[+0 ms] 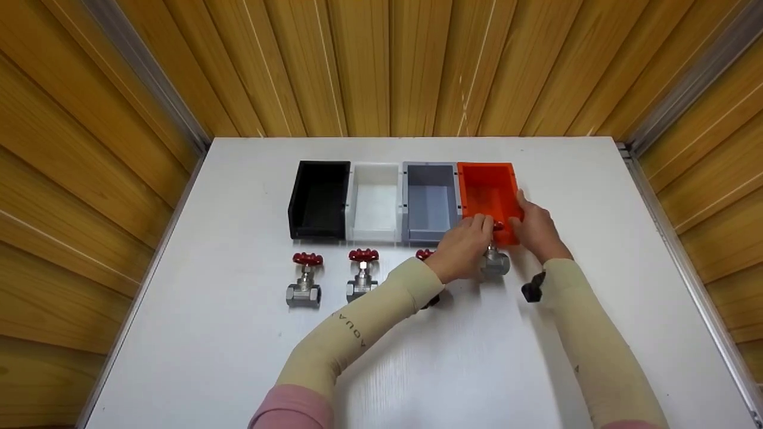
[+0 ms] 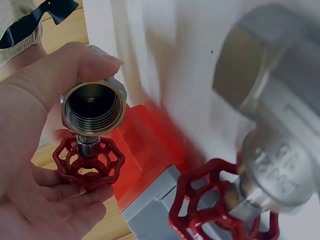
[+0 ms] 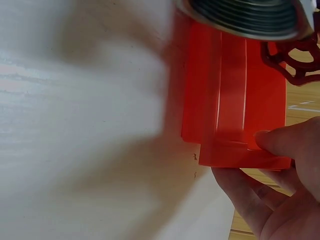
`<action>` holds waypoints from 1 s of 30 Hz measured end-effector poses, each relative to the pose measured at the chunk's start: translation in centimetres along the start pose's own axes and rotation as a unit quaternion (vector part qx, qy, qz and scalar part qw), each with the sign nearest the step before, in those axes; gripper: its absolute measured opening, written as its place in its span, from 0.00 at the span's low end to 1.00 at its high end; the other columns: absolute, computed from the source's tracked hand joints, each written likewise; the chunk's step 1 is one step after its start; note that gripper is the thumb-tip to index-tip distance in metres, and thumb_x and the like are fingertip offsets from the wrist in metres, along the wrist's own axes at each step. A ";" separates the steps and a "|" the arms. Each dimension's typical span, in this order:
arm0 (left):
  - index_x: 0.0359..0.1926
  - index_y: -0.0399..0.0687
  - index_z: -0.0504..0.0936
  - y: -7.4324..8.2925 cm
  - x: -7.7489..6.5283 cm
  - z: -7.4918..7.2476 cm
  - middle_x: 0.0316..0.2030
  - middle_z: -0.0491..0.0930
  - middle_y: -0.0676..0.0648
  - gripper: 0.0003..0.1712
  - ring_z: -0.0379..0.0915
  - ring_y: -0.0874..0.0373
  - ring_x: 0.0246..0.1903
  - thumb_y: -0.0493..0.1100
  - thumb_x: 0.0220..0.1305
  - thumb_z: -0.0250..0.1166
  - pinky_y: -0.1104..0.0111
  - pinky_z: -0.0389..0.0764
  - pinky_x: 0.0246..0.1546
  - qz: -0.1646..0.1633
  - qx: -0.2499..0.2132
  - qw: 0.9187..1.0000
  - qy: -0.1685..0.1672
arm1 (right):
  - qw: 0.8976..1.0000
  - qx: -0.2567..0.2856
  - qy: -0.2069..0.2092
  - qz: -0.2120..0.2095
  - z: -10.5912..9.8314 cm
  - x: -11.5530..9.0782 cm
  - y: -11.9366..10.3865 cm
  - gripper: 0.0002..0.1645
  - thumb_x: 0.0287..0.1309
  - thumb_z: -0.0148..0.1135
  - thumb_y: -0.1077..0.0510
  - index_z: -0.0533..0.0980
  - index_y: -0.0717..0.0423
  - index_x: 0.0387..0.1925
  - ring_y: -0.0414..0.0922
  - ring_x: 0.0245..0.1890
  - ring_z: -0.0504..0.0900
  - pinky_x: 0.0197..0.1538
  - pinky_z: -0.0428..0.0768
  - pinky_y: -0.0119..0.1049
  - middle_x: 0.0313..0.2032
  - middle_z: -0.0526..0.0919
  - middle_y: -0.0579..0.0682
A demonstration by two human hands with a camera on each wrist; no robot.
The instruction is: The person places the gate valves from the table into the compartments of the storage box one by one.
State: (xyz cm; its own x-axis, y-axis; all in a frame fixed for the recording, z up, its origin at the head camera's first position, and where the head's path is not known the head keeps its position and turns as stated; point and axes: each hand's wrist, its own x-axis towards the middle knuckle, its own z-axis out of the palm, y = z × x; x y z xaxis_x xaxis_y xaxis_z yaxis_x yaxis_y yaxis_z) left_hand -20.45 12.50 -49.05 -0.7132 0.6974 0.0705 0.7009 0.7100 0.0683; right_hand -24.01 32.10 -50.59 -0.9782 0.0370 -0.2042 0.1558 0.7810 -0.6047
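Observation:
My left hand [image 1: 462, 250] holds a metal gate valve [image 1: 496, 263] with a red handwheel at the front edge of the orange bin [image 1: 486, 185]. In the left wrist view, the thumb lies over the valve body [image 2: 95, 107] and the fingers curl under the handwheel [image 2: 89, 170]. The valve's threaded opening faces that camera. My right hand [image 1: 539, 231] grips the bin's right wall; in the right wrist view its thumb is inside the rim and its fingers are outside. Another valve [image 2: 280, 110] looms close in the left wrist view.
Black [image 1: 320, 199], white [image 1: 375, 202] and grey [image 1: 430, 202] bins stand in a row left of the orange one. Two valves [image 1: 304, 283] [image 1: 362, 277] stand before them; a third handwheel [image 1: 424, 254] shows behind my left hand. Wood-patterned walls [image 1: 381, 71] surround the white table [image 1: 238, 357].

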 end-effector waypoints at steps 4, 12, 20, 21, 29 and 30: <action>0.59 0.44 0.61 -0.3 0.4 -0.3 0.49 0.69 0.48 0.53 0.71 0.57 0.47 0.59 0.37 0.79 0.72 0.79 0.50 -0.007 -0.009 1.000 0.003 | 1.000 0.005 -0.006 0.004 0.1 0.1 0.1 0.44 0.69 0.51 0.61 0.37 0.52 0.75 0.61 0.71 0.58 0.71 0.59 0.57 0.74 0.50 0.62; 0.61 0.42 0.61 -0.8 1.0 -0.5 0.50 0.70 0.47 0.53 0.72 0.56 0.49 0.59 0.40 0.78 0.71 0.79 0.53 -0.009 -0.005 1.000 0.020 | 1.000 0.010 -0.013 0.009 0.1 0.2 0.4 0.44 0.69 0.50 0.60 0.36 0.50 0.75 0.60 0.72 0.56 0.71 0.59 0.57 0.74 0.48 0.61; 0.64 0.41 0.60 -1.2 1.7 -0.6 0.52 0.70 0.47 0.51 0.72 0.57 0.50 0.55 0.45 0.76 0.71 0.78 0.55 -0.011 0.006 1.000 0.015 | 1.000 0.006 -0.003 -0.001 0.1 0.2 0.4 0.43 0.69 0.50 0.62 0.38 0.53 0.75 0.59 0.71 0.59 0.70 0.63 0.55 0.74 0.50 0.62; 0.64 0.41 0.60 -1.3 1.7 -0.6 0.52 0.70 0.47 0.50 0.72 0.57 0.49 0.55 0.46 0.75 0.71 0.79 0.54 -0.011 0.008 1.000 0.016 | 1.000 0.003 -0.002 -0.004 0.1 0.2 0.4 0.43 0.69 0.49 0.62 0.38 0.53 0.75 0.59 0.71 0.58 0.70 0.63 0.56 0.74 0.50 0.62; 0.64 0.40 0.61 -1.9 2.4 -0.4 0.52 0.71 0.46 0.45 0.73 0.56 0.45 0.51 0.50 0.72 0.71 0.80 0.52 -0.009 0.011 0.999 0.036 | 1.000 0.009 -0.009 0.001 0.0 0.2 0.3 0.43 0.69 0.49 0.63 0.37 0.53 0.75 0.59 0.72 0.56 0.71 0.59 0.56 0.74 0.49 0.61; 0.64 0.39 0.61 -2.0 2.5 -0.4 0.52 0.71 0.46 0.45 0.73 0.56 0.45 0.51 0.50 0.72 0.71 0.80 0.52 -0.010 0.009 0.999 0.037 | 1.000 0.010 -0.011 0.003 0.0 0.2 0.3 0.44 0.69 0.49 0.63 0.37 0.52 0.75 0.59 0.72 0.56 0.71 0.60 0.56 0.74 0.49 0.61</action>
State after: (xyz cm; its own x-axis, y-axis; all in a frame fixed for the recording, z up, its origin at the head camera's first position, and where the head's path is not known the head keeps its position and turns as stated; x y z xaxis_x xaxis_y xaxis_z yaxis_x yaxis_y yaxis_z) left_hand -23.60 12.78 -48.58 -0.7238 0.6751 0.1426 0.6866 0.7251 0.0526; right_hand -24.12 32.37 -50.79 -0.9742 0.0281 -0.2239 0.1642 0.7687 -0.6182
